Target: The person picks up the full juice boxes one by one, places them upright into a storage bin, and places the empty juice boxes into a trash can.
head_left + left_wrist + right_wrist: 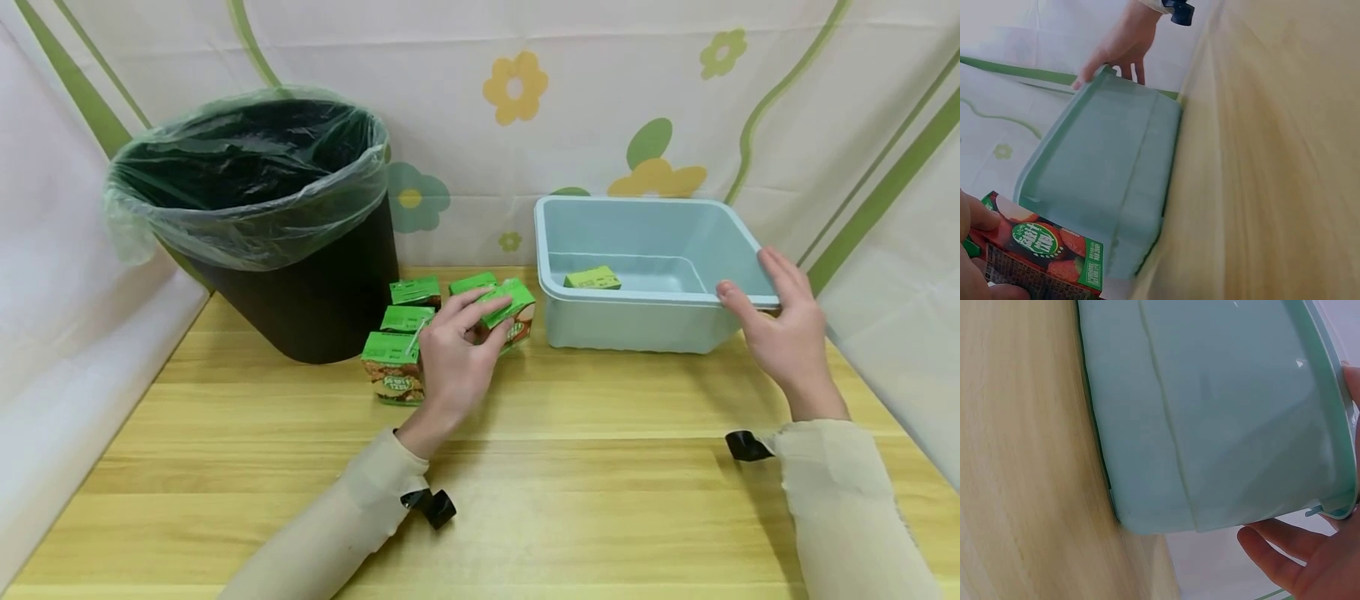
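My left hand (pixel 459 357) pinches a small green-topped juice carton (pixel 519 310) just left of the blue plastic tub. In the left wrist view, the held carton (pixel 1054 250) shows red fruit pictures on its side. My right hand (pixel 793 343) grips the right front corner of the tub (pixel 630 323), thumb at the rim and fingers along the outer side. One green juice carton (pixel 592 278) lies inside the tub. Several more juice cartons (pixel 395 367) stand on the table beside and behind my left hand, which partly hides them.
A black trash bin (pixel 330 292) lined with a translucent green bag (pixel 262 229) stands at the back left, next to the cartons. The wooden table (pixel 585 500) meets a flower-patterned curtain (pixel 465 100) at the back, with white cloth at both sides.
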